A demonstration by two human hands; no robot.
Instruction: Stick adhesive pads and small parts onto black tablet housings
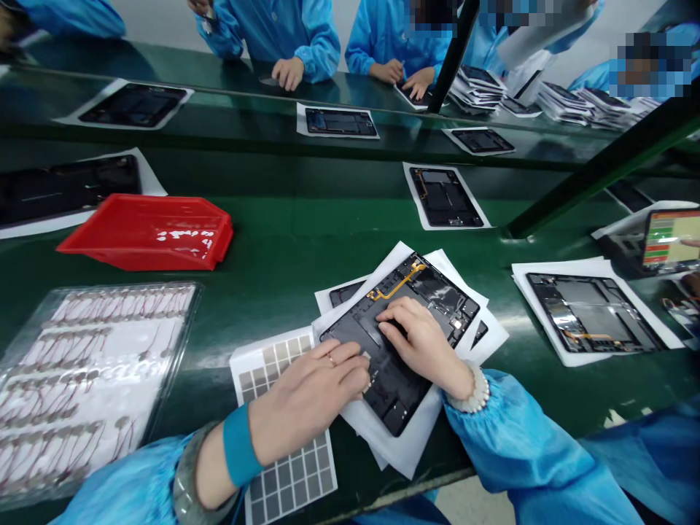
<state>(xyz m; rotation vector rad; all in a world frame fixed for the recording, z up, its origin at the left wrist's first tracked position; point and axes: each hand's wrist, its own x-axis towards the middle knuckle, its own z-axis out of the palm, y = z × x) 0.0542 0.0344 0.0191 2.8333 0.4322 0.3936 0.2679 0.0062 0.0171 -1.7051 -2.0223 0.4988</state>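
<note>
A tablet housing (394, 364) with its inner parts exposed lies tilted on white paper in front of me. Across its left edge rests my left hand (322, 383), fingers stretched over the housing, thumb mostly hidden. My right hand (418, 339) reaches onto the middle of the housing. Its thumb and index tips are close together but slightly apart, touching the dark inner surface. An orange flex cable (397, 284) runs along the housing's upper part. Partly under my left hand and forearm is a sheet of grey square stickers (292, 477).
To the left stand a red bin (147, 226) and a clear tray of small wired round parts (175, 310). More open tablets lie on paper, one at right (596, 313) and one behind (445, 197). A green post (590, 171) slants at right. Co-workers sit opposite.
</note>
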